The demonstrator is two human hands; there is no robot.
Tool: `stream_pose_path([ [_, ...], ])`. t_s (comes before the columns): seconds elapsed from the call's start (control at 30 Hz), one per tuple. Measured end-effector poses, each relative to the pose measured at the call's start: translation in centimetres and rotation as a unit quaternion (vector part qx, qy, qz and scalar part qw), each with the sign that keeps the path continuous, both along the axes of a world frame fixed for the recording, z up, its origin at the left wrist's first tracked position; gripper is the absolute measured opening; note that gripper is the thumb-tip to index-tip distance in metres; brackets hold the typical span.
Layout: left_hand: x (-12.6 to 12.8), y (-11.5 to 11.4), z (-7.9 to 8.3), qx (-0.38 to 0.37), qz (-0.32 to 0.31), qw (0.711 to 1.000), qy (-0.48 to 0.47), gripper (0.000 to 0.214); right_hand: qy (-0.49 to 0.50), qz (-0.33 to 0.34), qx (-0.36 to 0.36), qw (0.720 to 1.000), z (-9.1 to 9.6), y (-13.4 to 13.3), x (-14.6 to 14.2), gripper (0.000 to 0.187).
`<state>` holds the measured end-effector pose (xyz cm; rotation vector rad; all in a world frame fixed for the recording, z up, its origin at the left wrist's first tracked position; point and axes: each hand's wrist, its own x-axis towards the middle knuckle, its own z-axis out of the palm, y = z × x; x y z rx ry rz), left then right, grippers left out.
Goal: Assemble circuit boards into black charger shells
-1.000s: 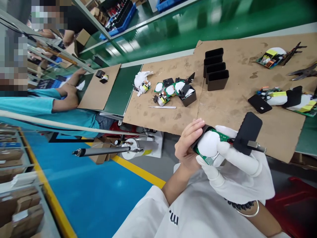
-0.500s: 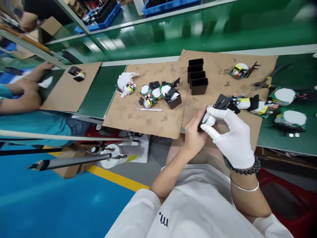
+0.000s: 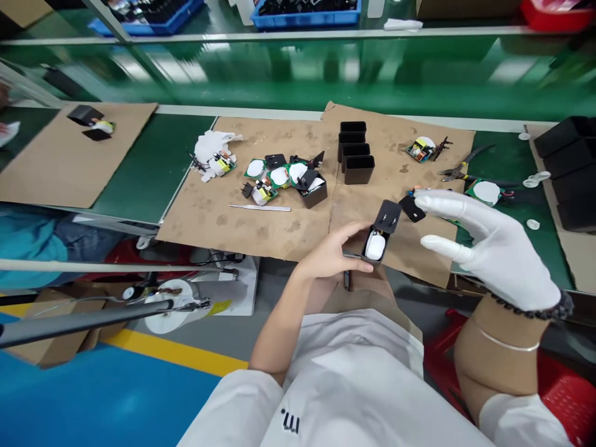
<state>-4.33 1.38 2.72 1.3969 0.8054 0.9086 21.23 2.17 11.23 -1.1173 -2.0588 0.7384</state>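
Note:
My bare left hand (image 3: pixel 331 254) grips a small black plastic case (image 3: pixel 370 260) just off the cardboard's front edge. A white pad (image 3: pixel 375 246) fills the case's opening, and a black end cap (image 3: pixel 388 216) stands tilted at its far side. My right hand (image 3: pixel 493 251), in a white glove, hovers to the right with thumb and fingers apart and nothing between them. Beyond its fingertips lies a loose black cap (image 3: pixel 412 209); the glove hides most of the circuit boards behind it.
Several empty black cases (image 3: pixel 359 171) stand in a row on the cardboard (image 3: pixel 261 233). Circuit boards (image 3: pixel 279 177), tweezers (image 3: pixel 259 208) and a part-filled case (image 3: pixel 315 197) lie left. Cutting pliers (image 3: pixel 459 169) and another board (image 3: pixel 421 149) are right. More black cases (image 3: pixel 577 208) stand far right.
My right hand has let go of the case and moved right, its fingers apart. My left hand still holds the case, now with its opening showing. The view has turned right.

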Motion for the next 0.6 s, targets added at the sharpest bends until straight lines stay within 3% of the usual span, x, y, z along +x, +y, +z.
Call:
stream_pose_path([
  [0.13,0.5,-1.1,0.8,-0.136,-0.093,0.977,-0.137,0.086,0.061,0.155,-0.108,0.98,0.4,1.9,0.2,0.056],
  [0.2,0.8,-1.8,1.4,-0.168,-0.121,0.963,-0.174,0.081,0.098,0.164,-0.164,0.968,0.3,1.9,-0.4,0.048],
  [0.27,1.2,-2.3,1.8,-0.161,-0.119,0.964,-0.174,0.077,0.105,0.129,-0.168,0.972,0.1,1.5,-0.9,0.037],
  [0.33,1.8,-2.5,1.9,-0.118,-0.067,0.981,-0.138,0.073,0.082,0.089,-0.125,0.985,-0.2,1.0,-1.1,0.033],
  [0.43,3.3,-2.4,1.8,0.026,0.097,0.995,-0.028,0.064,0.017,0.019,-0.025,0.999,-0.9,0.3,-1.3,0.035],
  [0.53,5.2,-2.1,1.1,0.188,0.236,0.949,0.093,0.055,-0.049,-0.04,0.054,0.997,-1.1,0.0,-1.6,0.035],
  [0.6,6.2,-1.7,0.6,0.246,0.28,0.918,0.137,0.054,-0.082,-0.059,0.08,0.992,-0.9,-0.1,-2.0,0.035],
])
